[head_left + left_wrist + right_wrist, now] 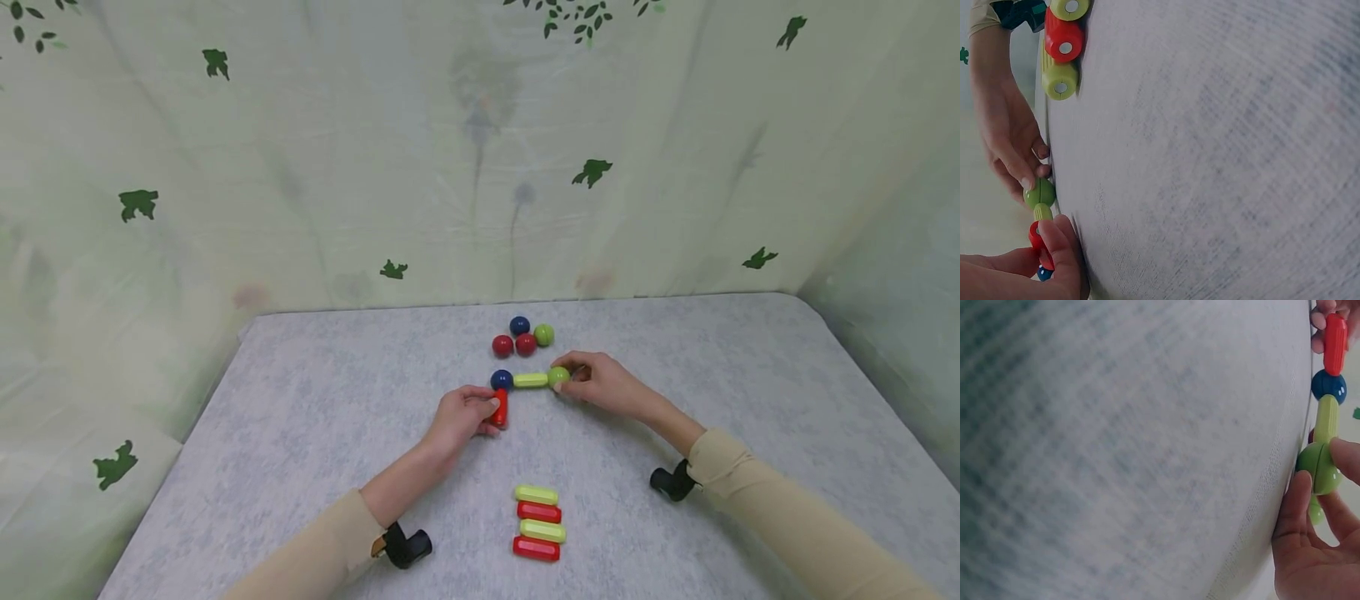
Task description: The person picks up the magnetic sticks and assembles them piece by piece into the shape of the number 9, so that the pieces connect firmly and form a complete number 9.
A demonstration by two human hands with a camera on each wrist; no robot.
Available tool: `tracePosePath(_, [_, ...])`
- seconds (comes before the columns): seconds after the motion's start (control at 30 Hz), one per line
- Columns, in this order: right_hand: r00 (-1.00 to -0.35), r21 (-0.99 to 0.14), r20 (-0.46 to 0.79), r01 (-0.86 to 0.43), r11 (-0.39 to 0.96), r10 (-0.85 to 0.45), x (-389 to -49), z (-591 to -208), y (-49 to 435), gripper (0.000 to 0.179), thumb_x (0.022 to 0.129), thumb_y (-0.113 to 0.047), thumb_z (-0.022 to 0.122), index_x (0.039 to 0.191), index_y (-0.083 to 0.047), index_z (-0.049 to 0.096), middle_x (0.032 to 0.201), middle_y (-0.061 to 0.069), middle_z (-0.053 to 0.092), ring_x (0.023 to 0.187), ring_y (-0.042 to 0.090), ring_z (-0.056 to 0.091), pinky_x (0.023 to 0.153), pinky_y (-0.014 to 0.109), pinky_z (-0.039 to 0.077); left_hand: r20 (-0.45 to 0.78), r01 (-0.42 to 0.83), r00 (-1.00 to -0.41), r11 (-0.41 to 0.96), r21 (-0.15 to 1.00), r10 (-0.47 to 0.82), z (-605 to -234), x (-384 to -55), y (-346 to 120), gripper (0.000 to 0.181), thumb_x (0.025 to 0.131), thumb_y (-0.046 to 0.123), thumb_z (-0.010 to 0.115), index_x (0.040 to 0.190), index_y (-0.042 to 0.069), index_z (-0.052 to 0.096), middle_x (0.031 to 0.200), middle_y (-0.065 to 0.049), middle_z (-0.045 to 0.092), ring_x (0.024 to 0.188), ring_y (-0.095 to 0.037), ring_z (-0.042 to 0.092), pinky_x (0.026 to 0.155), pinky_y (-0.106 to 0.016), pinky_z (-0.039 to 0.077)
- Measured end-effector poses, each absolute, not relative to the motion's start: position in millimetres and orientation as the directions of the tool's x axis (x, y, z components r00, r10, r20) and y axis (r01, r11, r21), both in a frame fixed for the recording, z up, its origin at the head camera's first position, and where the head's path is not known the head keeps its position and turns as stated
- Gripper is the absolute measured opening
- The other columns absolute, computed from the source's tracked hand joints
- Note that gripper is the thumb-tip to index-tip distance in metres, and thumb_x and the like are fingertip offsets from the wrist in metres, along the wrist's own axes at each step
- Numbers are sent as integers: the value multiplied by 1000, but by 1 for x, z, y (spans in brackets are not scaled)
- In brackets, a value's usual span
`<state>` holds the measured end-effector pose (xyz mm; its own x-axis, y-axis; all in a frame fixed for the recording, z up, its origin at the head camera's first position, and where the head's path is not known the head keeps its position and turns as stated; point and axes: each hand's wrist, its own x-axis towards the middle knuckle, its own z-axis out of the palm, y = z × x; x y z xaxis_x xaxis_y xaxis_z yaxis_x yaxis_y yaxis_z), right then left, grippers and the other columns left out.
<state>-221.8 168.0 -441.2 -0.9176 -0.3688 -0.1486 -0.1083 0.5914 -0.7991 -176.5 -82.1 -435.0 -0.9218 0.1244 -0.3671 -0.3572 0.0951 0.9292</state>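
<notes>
My left hand (459, 419) pinches a red rod (502, 410) between thumb and fingers. The far end of this rod meets a dark blue ball (502, 380). From the ball a yellow-green rod (1327, 417) runs in line to a green ball (1316, 467), and together they form an L with the red rod. My right hand (603, 384) grips the green ball from the right, thumb and fingertips on either side of it. In the left wrist view my fingers (1060, 253) cover much of the red rod.
Behind the joined pieces sit a blue ball (520, 325), a green ball (544, 335) and two red balls (502, 346). Nearer the front, several red and yellow-green rods (538, 531) lie side by side on the grey table (322, 417). A patterned curtain (337, 167) hangs behind.
</notes>
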Motion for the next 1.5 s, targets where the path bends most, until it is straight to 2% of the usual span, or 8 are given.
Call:
tracePosePath(0.27, [-921,-794,-165,-88,601,-354,-222,-440,169,37,91,-24,70,125,-10,63,112,7,62,85,23,55,70,32,49,-352,-344,-926,80,936,134,-436,-179,-80,34,97,8,60,126,-6,51,100,-16,69,69,-18,65,73,-31,55])
tracePosePath(0.53, [-923,-789,-163,-91,608,-349,-223,-440,170,37,92,-24,69,125,-10,63,113,7,62,85,23,54,70,32,48,-310,-286,-943,181,941,118,-434,-177,-83,28,96,6,61,122,-2,56,93,-12,70,73,-22,66,65,-29,54])
tracePosePath(0.77, [-922,-786,-164,-92,611,-350,-223,-438,169,36,92,-24,69,125,-10,63,110,7,62,85,23,55,70,32,49,-260,-238,-962,217,947,80,-434,-178,-92,22,95,4,61,116,-3,62,94,-14,68,78,-24,65,67,-30,53])
tracePosePath(0.97, [-924,-783,-160,-95,615,-346,-223,-439,169,37,91,-24,70,125,-10,64,109,7,62,85,23,54,70,32,48,-245,-234,-969,286,929,5,-430,-204,-95,23,94,12,65,116,4,66,103,-9,65,89,-23,58,73,-30,49])
tracePosePath(1.17, [-923,-787,-153,-103,609,-353,-223,-442,168,37,91,-25,70,125,-10,64,110,6,62,85,22,54,69,32,48,-170,-162,-985,291,943,2,-434,-239,-92,29,94,11,66,121,2,63,111,-12,64,99,-25,57,78,-31,48])
tracePosePath(1.37, [-920,-793,-139,-118,598,-366,-223,-443,167,37,91,-25,70,124,-10,64,110,6,63,84,22,54,69,33,48,-154,-123,-986,360,925,59,-437,-264,-84,38,92,14,68,128,5,59,120,-13,61,110,-28,57,92,-39,47])
tracePosePath(1.5, [-920,-796,-136,-119,593,-366,-222,-443,167,37,91,-24,69,125,-10,64,110,6,62,84,21,54,69,33,48,-124,-52,-985,476,878,119,-436,-268,-76,42,91,15,70,131,8,59,122,-11,60,107,-27,56,92,-40,46])
